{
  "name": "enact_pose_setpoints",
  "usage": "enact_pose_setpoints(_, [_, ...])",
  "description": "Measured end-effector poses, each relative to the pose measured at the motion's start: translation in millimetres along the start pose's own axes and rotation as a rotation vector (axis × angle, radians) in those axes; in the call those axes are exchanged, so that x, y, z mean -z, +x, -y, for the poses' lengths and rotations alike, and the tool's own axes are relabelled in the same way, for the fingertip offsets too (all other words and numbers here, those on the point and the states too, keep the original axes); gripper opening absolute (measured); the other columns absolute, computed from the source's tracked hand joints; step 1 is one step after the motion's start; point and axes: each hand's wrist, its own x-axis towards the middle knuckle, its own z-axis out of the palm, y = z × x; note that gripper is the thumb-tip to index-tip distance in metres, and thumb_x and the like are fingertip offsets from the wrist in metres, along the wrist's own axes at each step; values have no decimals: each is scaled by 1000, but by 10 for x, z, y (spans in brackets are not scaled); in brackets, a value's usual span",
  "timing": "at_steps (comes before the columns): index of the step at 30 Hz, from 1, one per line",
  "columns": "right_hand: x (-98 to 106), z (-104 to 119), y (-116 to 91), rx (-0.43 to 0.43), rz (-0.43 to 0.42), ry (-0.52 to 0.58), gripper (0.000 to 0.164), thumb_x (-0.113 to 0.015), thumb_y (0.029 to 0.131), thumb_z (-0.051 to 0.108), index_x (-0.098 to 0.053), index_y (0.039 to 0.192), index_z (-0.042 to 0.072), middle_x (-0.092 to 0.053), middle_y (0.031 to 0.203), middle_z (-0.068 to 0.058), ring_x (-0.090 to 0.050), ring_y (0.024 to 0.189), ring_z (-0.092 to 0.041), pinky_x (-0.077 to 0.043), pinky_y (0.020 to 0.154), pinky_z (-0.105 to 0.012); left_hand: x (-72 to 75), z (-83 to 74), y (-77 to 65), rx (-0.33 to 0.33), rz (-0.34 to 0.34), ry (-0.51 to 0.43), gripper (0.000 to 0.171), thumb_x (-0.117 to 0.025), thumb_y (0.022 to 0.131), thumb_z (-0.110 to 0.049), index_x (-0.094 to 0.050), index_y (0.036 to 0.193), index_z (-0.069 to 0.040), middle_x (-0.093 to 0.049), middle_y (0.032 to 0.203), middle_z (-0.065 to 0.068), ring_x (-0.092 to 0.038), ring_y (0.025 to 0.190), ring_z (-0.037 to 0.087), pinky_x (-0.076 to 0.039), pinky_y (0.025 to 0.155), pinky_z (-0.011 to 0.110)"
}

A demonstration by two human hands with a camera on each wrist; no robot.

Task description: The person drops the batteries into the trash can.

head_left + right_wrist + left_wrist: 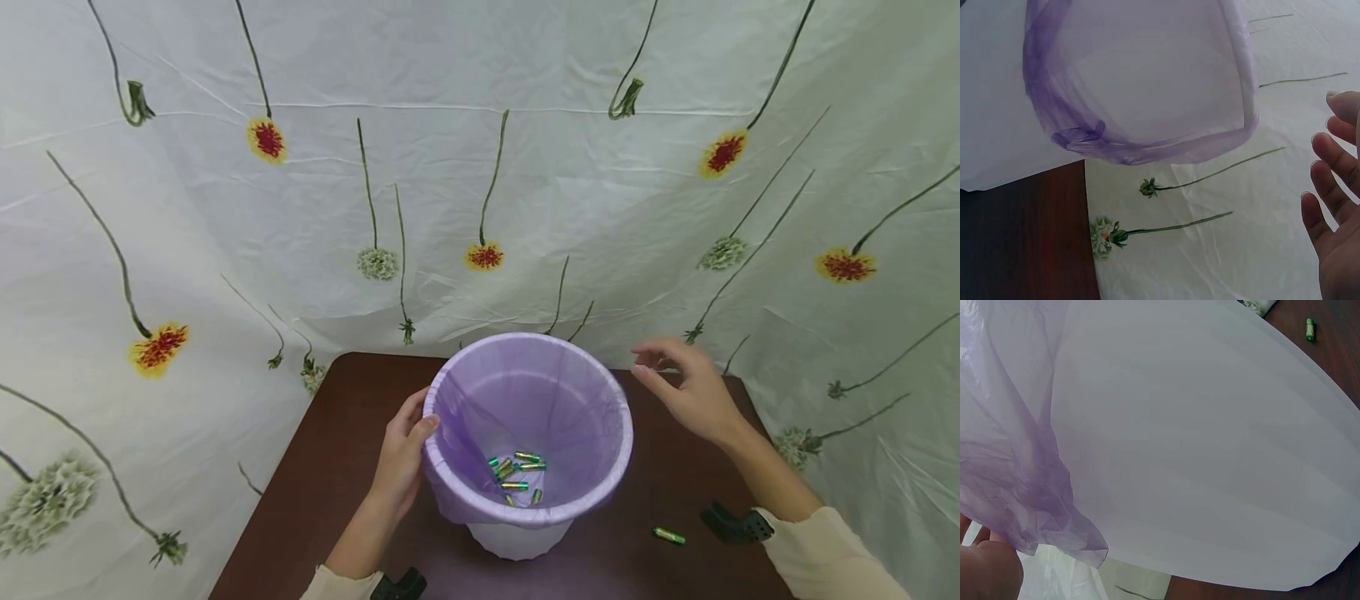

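A white trash bin (517, 540), lined with a thin purple bag (592, 417), stands upright on the table. Several green-and-gold batteries (514, 485) lie at its bottom. My left hand (402, 454) grips the bin's left rim, thumb over the top edge and fingers along the outside. To the right of the rim, my right hand (693, 392) is raised in the air with loosely bent fingers and nothing in them; the right wrist view shows this hand (1341, 206) apart from the bag. One more battery (669, 535) lies on the table, right of the bin.
The dark brown table (315, 467) extends on both sides of the bin. A white cloth (450, 192) printed with flowers hangs behind and around it. Black wrist devices (735, 523) sit at both cream sleeves (825, 550).
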Motion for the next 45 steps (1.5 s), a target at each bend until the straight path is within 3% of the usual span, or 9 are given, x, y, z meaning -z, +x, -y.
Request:
enact_pose_setpoints(11, [-5,-212,-342,-50,-114,-10,34,-76,84,-12,-72,115,2,-71,97,-10,-61,93,-2,-48,78,-16,-4,-13,-16,0,3,-3,46,-55,97,-4,-53,143,2,-58,132,25,-63,105,26,-55,86,33])
enact_pose_setpoints(20, [5,-417,-708,-142,-150,-22,33,-76,87,-9,-70,119,-1,-70,101,-14,-62,96,-2,-46,81,-13,-8,-4,-18,-6,4,-5,46,-55,97,-3,-54,143,2,-58,132,25,-64,104,26,-56,86,34])
enact_pose_setpoints(28, [-52,-639,-971,-236,-187,-95,27,-77,90,-1,-71,116,0,-70,98,-10,-60,92,1,-45,77,-13,-4,4,-8,-11,2,-2,46,-55,97,-3,-53,143,2,-58,132,24,-63,106,26,-56,87,33])
enact_pose_setpoints(39, [-174,-829,-1294,-251,-144,-120,29,-78,89,-1,-71,116,1,-70,100,-8,-61,92,-1,-47,79,-14,19,-17,2,-19,-4,1,46,-53,97,-2,-53,143,3,-58,131,24,-63,105,25,-55,87,32])
enact_pose_setpoints(45, [-219,-904,-1559,-309,-134,-143,29,-78,90,1,-71,117,2,-71,101,-5,-60,93,-1,-44,79,-14,4,4,1,-6,-4,8,45,-54,97,-3,-54,142,2,-59,131,23,-63,104,25,-55,86,32])
